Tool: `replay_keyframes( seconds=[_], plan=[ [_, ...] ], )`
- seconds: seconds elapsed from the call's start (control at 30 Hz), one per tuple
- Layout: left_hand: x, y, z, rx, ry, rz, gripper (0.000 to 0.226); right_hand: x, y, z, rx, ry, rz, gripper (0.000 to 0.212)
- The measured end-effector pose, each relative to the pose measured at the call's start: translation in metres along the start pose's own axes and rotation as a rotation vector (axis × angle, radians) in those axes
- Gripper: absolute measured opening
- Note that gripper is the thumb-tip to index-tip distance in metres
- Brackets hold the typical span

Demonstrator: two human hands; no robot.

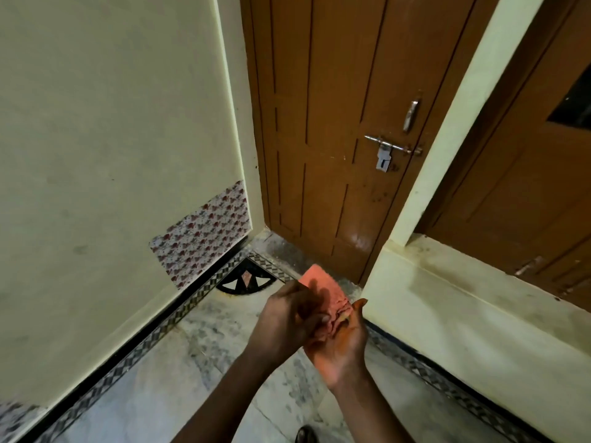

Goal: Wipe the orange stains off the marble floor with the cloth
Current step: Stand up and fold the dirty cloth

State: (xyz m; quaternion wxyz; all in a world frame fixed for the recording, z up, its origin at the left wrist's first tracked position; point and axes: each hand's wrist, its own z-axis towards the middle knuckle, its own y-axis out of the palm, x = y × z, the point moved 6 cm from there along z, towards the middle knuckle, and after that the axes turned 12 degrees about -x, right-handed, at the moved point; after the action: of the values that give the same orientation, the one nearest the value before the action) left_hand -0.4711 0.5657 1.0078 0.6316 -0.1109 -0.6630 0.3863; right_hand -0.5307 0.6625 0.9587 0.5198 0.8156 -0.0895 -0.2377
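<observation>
A pink-orange cloth (323, 284) is held up in front of me, above the marble floor (179, 378). My right hand (340, 346) is palm up under the bunched lower part of the cloth; its palm looks tinted orange. My left hand (284, 318) comes in from the left and pinches the same cloth against the right hand. The far flat end of the cloth sticks out past the fingers. No orange stains show plainly on the visible floor.
A brown wooden door (335, 123) with a metal latch (388, 147) closes the corner ahead. A pale wall (112, 123) with a patterned paper patch (204, 235) runs on the left, a pale ledge (463, 298) on the right. Patterned border tiles (134, 350) edge the floor. A dark shoe tip (305, 434) shows below.
</observation>
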Motion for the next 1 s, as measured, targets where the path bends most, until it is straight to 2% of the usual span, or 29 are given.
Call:
replay_keyframes(
  seconds=[0.2, 0.3, 0.37, 0.43, 0.67, 0.83, 1.0],
  plan=[
    [0.016, 0.035, 0.004, 0.024, 0.013, 0.059, 0.013, -0.022, -0.023, -0.021, 0.038, -0.027, -0.073, 0.082],
    [0.026, 0.045, 0.014, 0.108, -0.101, -0.123, 0.005, -0.05, -0.029, -0.027, -0.013, -0.031, -0.156, 0.072],
    [0.032, 0.051, 0.023, 0.142, -0.164, -0.269, 0.013, -0.068, -0.035, -0.026, -0.058, -0.008, -0.197, 0.061],
    [0.044, 0.061, 0.033, 0.144, -0.162, -0.3, 0.015, -0.092, -0.041, -0.027, -0.087, 0.003, -0.239, 0.059],
    [0.108, 0.126, 0.075, 0.153, -0.003, -0.035, 0.003, -0.184, -0.054, -0.025, -0.131, 0.075, -0.316, 0.064],
    [0.133, 0.171, 0.105, 0.094, -0.047, 0.038, 0.013, -0.226, -0.067, -0.023, -0.151, 0.091, -0.395, 0.07],
    [0.144, 0.189, 0.118, 0.115, -0.068, -0.005, 0.007, -0.247, -0.082, -0.013, -0.149, 0.115, -0.426, 0.074]
  ],
)
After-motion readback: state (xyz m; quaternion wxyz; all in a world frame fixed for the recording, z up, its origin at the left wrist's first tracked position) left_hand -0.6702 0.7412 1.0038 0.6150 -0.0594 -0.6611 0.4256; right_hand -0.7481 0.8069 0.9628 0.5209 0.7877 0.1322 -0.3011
